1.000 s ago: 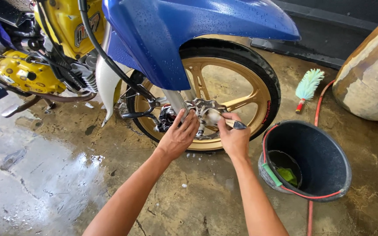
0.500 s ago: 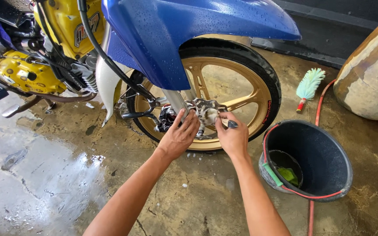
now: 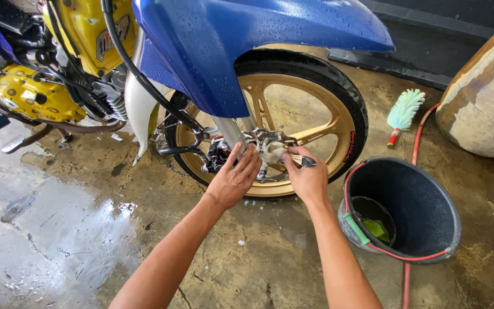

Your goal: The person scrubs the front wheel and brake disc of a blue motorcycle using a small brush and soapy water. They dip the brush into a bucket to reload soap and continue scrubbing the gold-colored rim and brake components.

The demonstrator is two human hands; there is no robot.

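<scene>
Both hands work at the hub of a gold spoked motorcycle front wheel (image 3: pixel 315 123) under a wet blue mudguard (image 3: pixel 258 40).

The left hand (image 3: pixel 234 178) lies flat against the soapy silver brake disc (image 3: pixel 270 146) at the wheel's centre, its grip spread wide and pinching nothing. The right hand (image 3: pixel 307 177) has its grip pressed together around a small dark-handled brush (image 3: pixel 306 162), whose tip touches the disc. Just to the right, a black plastic bucket (image 3: pixel 430 200) with a red rim stands on the wet concrete floor (image 3: pixel 58 246); a teal-bristled brush (image 3: pixel 402 111) lies beyond it, near a large clay jar (image 3: pixel 487 97).
</scene>
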